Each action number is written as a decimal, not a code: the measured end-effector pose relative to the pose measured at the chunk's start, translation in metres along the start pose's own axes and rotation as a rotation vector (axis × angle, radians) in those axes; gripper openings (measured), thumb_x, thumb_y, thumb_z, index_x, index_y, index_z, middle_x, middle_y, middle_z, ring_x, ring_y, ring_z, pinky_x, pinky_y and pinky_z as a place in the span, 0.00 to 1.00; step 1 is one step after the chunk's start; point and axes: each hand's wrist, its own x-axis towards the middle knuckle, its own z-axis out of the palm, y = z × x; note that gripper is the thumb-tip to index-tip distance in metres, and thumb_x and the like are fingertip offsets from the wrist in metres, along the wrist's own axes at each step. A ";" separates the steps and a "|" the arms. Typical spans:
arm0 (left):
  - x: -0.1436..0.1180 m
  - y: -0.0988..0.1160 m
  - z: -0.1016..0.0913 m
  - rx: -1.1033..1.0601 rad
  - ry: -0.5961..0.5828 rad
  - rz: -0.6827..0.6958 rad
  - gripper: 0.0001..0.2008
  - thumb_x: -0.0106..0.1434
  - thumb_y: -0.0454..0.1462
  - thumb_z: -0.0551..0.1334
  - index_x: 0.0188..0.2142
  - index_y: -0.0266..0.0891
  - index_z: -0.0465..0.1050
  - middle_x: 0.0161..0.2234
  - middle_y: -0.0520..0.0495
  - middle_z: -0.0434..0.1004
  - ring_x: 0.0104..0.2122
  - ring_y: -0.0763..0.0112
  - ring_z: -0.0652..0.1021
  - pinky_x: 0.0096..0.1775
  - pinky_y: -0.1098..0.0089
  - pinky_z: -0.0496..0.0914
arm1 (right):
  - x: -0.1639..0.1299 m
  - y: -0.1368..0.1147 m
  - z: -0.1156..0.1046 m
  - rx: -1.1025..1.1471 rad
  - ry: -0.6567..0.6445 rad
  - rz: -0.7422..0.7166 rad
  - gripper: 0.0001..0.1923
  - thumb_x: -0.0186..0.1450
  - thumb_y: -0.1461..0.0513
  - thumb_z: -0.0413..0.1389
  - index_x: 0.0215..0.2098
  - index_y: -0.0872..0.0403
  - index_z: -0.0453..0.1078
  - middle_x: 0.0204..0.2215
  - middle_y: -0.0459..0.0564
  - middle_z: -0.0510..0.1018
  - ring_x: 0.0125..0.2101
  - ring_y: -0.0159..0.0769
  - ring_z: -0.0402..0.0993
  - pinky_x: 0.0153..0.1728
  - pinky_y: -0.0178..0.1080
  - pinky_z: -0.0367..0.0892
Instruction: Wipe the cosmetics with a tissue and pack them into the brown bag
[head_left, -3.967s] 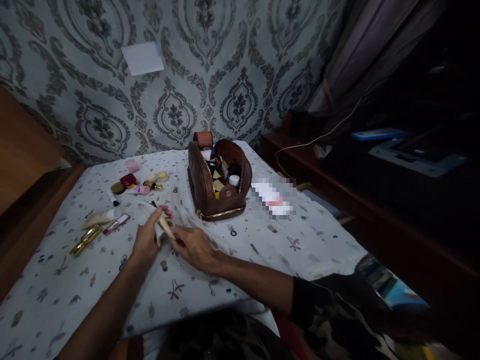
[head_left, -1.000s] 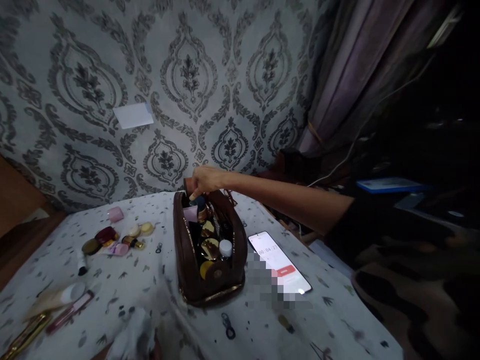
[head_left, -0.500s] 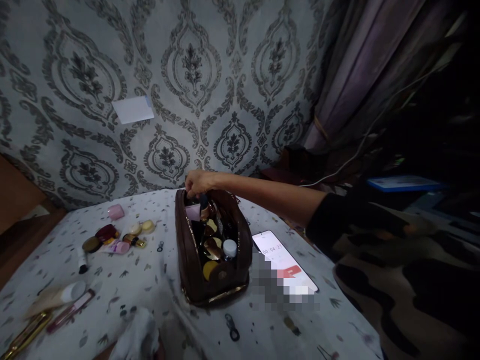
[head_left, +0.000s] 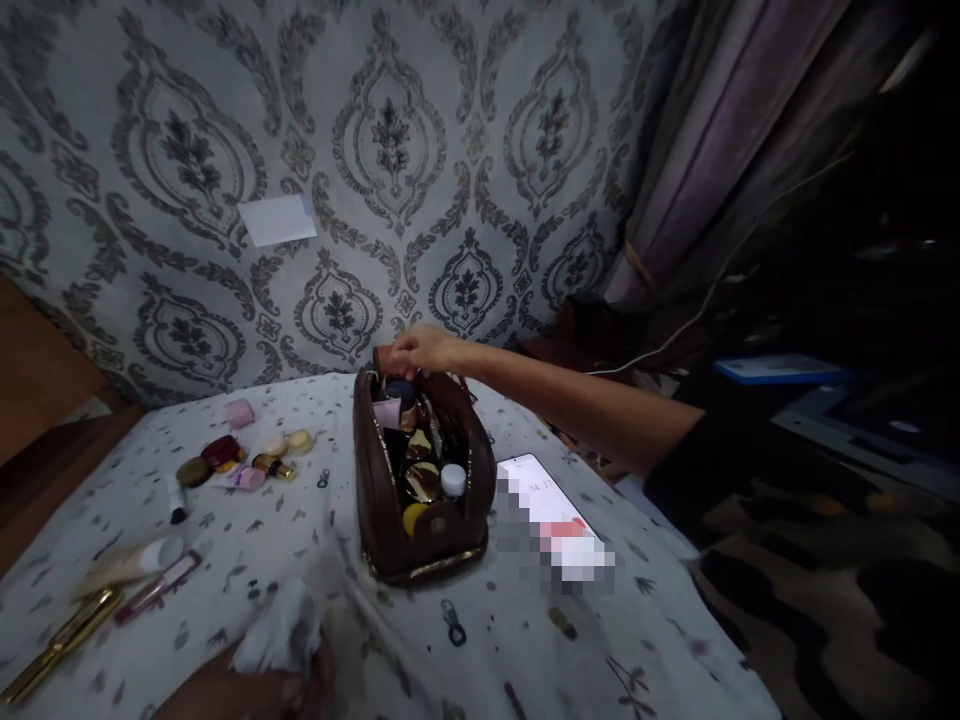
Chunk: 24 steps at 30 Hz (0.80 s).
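The right hand (head_left: 424,350) reaches over the far end of the open brown leather pouch (head_left: 379,500) — its fingers are curled at the top edge, but I cannot tell if they grip anything. The pouch stands in the middle of the bench (head_left: 660,640), full of little jars and bottles. The left hand (head_left: 255,690) sits low at the near edge, fingers closed on a crumpled white cloth (head_left: 274,635). A phone (head_left: 536,485) lies just beside the pouch.

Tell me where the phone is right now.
The phone lies flat on the patterned tablecloth, just right of the open brown cosmetics bag, under the outstretched right forearm; the right hand is at the bag's far end.
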 end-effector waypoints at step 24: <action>-0.026 0.035 -0.040 0.385 0.476 0.295 0.15 0.52 0.48 0.64 0.28 0.38 0.72 0.23 0.49 0.76 0.23 0.70 0.71 0.25 0.72 0.63 | -0.170 -0.036 0.182 0.408 -0.209 -0.324 0.14 0.67 0.57 0.52 0.33 0.58 0.75 0.26 0.50 0.79 0.24 0.31 0.73 0.25 0.31 0.63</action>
